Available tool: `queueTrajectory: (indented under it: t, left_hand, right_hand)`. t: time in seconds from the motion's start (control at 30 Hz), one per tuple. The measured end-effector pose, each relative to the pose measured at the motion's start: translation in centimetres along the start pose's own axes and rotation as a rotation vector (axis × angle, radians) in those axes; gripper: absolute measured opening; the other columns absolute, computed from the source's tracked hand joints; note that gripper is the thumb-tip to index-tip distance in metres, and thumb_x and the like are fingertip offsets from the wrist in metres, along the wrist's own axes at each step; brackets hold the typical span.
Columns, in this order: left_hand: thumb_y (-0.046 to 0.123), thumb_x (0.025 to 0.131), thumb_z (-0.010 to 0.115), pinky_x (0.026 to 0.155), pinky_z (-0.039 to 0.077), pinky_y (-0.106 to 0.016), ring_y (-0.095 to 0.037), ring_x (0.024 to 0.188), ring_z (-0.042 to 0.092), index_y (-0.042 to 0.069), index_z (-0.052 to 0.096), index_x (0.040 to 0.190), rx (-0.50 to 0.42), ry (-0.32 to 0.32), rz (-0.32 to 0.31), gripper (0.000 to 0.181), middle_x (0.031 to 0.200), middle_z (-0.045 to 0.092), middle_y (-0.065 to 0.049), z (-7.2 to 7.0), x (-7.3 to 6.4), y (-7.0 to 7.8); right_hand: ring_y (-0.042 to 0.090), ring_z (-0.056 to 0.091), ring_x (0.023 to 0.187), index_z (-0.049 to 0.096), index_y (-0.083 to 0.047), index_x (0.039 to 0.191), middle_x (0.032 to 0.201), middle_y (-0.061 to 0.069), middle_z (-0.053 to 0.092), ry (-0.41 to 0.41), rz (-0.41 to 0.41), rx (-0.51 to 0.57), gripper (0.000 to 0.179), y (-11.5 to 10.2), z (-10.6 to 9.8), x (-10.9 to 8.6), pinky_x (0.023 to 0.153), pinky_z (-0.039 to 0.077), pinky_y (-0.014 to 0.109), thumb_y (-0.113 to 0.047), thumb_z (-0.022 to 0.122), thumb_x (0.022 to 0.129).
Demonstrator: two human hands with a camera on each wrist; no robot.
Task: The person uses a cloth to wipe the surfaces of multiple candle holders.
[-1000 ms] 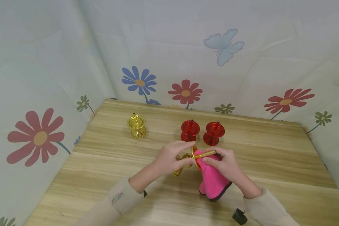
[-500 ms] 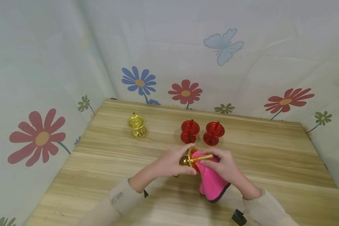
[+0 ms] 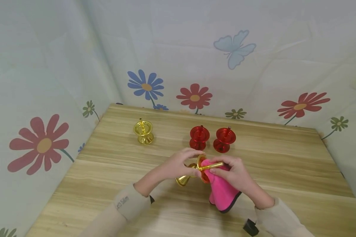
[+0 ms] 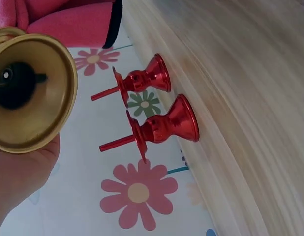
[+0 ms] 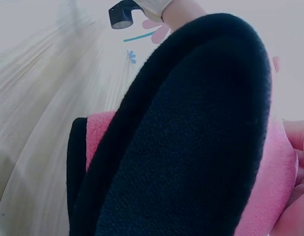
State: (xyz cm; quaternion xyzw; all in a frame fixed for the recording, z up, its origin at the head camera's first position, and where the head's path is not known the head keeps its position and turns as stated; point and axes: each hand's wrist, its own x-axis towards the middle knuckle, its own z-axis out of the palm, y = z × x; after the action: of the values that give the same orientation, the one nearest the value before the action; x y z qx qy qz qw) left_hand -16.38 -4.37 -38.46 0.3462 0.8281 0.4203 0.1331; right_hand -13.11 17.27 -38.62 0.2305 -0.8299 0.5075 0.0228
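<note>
In the head view my left hand (image 3: 176,166) holds a gold candle holder (image 3: 182,180) tipped on its side, thumb and fingers about its dish. Its hollow base (image 4: 68,93) faces the left wrist camera. The holder's thin tube points right, towards my right hand (image 3: 238,174). That hand pinches a pink cloth (image 3: 224,192) with a dark edge, pressed to the inside of the dish by the tube. The cloth hangs down below the fingers. In the right wrist view the dark side of the cloth (image 5: 186,137) hides most of the work.
Two red candle holders (image 3: 199,138) (image 3: 224,141) stand upright behind my hands. Another gold candle holder (image 3: 144,133) stands at the back left. A floral curtain (image 3: 178,49) hangs behind the wooden table (image 3: 106,148).
The gold holder has turned in my left hand, and its base shows again below the thumb. The left fingers have shifted their hold. The right hand with the cloth has barely moved.
</note>
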Motion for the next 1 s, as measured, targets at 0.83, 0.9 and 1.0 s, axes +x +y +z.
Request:
queueTrajectory:
  t: [0.83, 0.9, 1.0]
  left_hand:
    - [0.053, 0.065, 0.069, 0.093, 0.044, -0.030, -0.017, 0.115, 0.050, 0.004, 0.034, 0.134, 0.495, 0.206, 0.210, 0.091, 0.129, 0.050, -0.006, 1.3, -0.3, 1.2]
    - [0.053, 0.065, 0.069, 0.086, 0.047, -0.025, -0.013, 0.105, 0.055, 0.006, 0.037, 0.132, 0.461, 0.175, 0.188, 0.088, 0.119, 0.057, -0.003, 1.2, -0.2, 1.2]
    - [0.053, 0.065, 0.069, 0.076, 0.047, -0.018, -0.007, 0.091, 0.056, 0.010, 0.040, 0.130, 0.347, 0.080, 0.139, 0.084, 0.110, 0.061, 0.001, 0.8, -0.2, 1.2]
  right_hand:
    - [0.001, 0.056, 0.065, 0.066, -0.004, 0.096, 0.090, 0.013, 0.067, 0.078, 0.005, -0.030, 0.023, 0.2, 0.1, 0.1, 0.050, 0.048, 0.019, -0.008, 0.069, 0.074]
    - [0.000, 0.059, 0.070, 0.066, -0.003, 0.096, 0.090, 0.012, 0.067, 0.062, -0.052, -0.025, 0.024, 0.3, 0.1, 0.1, 0.054, 0.050, 0.019, -0.006, 0.070, 0.072]
    - [0.002, 0.061, 0.081, 0.066, -0.003, 0.095, 0.091, 0.010, 0.068, 0.019, -0.150, -0.016, 0.025, 0.3, 0.1, 0.1, 0.062, 0.052, 0.019, -0.002, 0.070, 0.071]
